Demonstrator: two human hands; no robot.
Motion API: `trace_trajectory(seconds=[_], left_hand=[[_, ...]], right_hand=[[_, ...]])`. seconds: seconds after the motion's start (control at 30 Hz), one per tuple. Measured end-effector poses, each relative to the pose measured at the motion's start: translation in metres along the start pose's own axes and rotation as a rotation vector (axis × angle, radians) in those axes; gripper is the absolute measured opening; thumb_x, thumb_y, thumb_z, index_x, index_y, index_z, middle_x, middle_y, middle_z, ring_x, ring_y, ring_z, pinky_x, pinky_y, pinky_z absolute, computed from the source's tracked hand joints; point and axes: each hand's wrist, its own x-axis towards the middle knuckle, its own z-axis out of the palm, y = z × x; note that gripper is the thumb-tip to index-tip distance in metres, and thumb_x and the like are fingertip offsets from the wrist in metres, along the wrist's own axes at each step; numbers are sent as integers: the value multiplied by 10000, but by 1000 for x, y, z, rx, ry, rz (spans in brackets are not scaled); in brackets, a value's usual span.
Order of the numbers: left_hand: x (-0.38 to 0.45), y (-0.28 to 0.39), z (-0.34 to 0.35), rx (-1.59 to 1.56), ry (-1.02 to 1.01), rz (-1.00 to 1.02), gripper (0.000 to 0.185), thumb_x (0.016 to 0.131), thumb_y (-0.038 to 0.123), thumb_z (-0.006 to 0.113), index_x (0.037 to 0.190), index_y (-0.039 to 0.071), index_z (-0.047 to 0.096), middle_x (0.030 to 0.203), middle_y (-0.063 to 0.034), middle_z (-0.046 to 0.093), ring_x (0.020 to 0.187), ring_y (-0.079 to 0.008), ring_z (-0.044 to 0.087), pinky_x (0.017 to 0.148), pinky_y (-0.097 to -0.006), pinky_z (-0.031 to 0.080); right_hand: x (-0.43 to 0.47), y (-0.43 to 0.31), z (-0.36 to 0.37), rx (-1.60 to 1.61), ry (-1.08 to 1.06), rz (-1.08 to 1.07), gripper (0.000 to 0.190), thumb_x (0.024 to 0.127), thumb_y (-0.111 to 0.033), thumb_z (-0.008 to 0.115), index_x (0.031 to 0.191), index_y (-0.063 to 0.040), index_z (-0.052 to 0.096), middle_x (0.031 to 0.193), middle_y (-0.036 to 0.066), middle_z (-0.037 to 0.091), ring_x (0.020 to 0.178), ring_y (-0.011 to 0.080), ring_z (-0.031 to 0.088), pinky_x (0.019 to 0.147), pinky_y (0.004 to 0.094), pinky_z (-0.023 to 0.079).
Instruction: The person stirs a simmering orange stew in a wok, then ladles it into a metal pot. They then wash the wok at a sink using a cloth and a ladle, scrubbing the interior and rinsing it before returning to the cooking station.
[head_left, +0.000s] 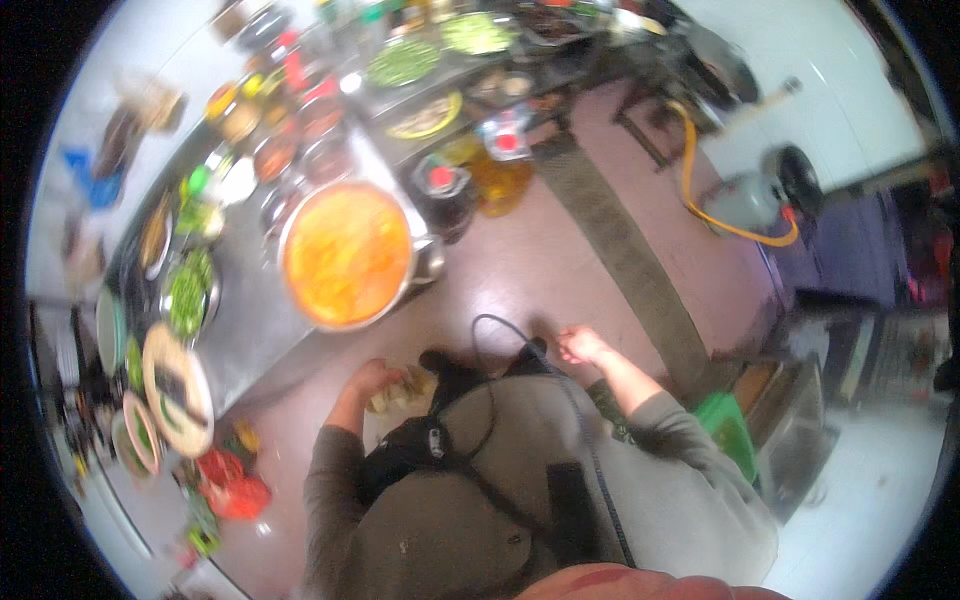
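Observation:
My left hand (373, 380) hangs low at my left side, its fingers at some pale yellowish pieces (405, 391). Blur hides whether it grips them or is only in front of them. On the other side, my right hand (581, 345) is held out over the floor with its fingers curled in, and no object shows in it. Ahead to the left, a large round pot (411, 274) filled with orange liquid (349, 255) sits at the corner of a metal counter (251, 330). A black cable (577, 397) loops down across my front.
Jars (236, 112), bowls of chopped greens (187, 296) and a round cutting board (178, 390) with a knife crowd the counter. Large bottles (442, 199) stand beyond the pot. A gas cylinder (742, 201) with a yellow hose (688, 165) is right. Red bags (232, 487) lie left.

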Motion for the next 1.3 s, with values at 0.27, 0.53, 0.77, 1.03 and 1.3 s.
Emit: trace_trajectory(seconds=[0.27,0.53,0.77,1.03,1.3], left_hand=[[-2,310,157,-31,-323,386,194,911,187,696,998,15,717,858,-21,707,735,-98,639,685,-257,518],[-56,497,309,342,-794,648,236,958,212,652,1042,-1,707,926,-16,692,827,-86,609,764,-255,495],[-33,550,417,621,-808,827,348,920,129,671,1239,6,609,1124,-41,656,1024,-144,580,926,-287,450],[9,611,505,719,-1122,797,381,882,134,694,1232,12,604,1123,-35,655,1031,-157,607,938,-308,476],[86,699,542,460,-1361,343,566,925,226,649,1398,7,428,1314,-130,563,1159,-244,578,999,-399,467]], right_hand=[[-27,52,-83,482,30,-278,402,967,-369,595,1218,-55,604,937,90,686,774,191,659,670,324,563],[-110,80,-183,1649,-145,-519,361,956,-336,588,1039,14,623,896,67,648,771,160,628,708,338,542],[-183,109,-245,1594,403,-1147,219,931,-209,575,911,1,631,824,68,630,722,179,612,683,339,536],[-246,113,-281,772,1465,-597,300,944,-284,575,1023,-8,662,928,198,685,811,303,675,754,399,531],[-273,145,-263,1405,1625,-266,300,963,-274,585,1040,4,665,880,80,697,808,155,629,748,341,501]])
